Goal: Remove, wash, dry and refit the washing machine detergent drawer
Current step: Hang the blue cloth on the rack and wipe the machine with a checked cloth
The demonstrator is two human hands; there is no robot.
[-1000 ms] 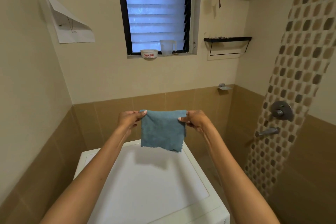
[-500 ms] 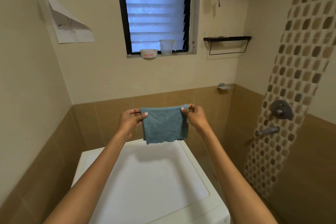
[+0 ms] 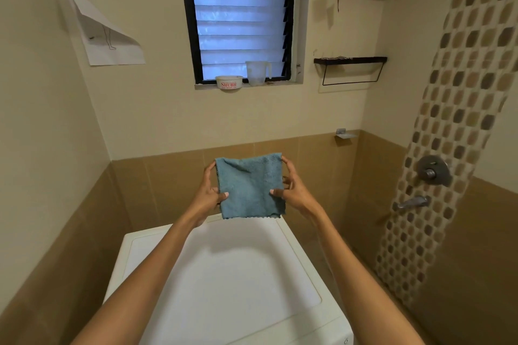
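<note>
Left hand [image 3: 208,194], right hand [image 3: 293,190] hold blue cloth [image 3: 249,186]; fingers [image 3: 286,165] partly hidden behind

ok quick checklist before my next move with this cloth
1. Both hands have a grip on the cloth: ok. The left hand and right hand pinch its side edges.
2. Cloth spread out, not bunched: ok. It hangs as a flat square between the hands.
3. Cloth free of visible dirt: ok on the side facing the camera. The back is hidden.
4. Cloth dry: cannot tell.
5. Detergent drawer within sight: not ok. Only the white top of the washing machine shows, and its front is out of view.
6. Drawer removed and washed: cannot tell.
</note>
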